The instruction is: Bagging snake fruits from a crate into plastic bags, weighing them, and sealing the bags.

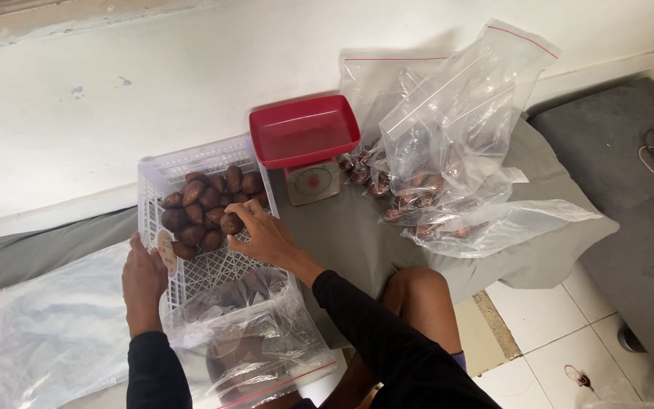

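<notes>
Head view of the person's own body: both arms are clad in long black sleeves [387,333] of plain, unmarked fabric that end at the wrists, leaving the left hand [144,284] and right hand [266,235] bare, with no gloves, rings or watch visible. A bare knee [421,295] shows below the right sleeve, and beside it a narrow edge of purple garment [457,360], probably shorts, is just visible.

Grey cushion [357,235] on the floor, bearing a white slatted crate [191,163], a red-trayed kitchen scale [304,144] and clear zip bags of brown fruit [448,167].
</notes>
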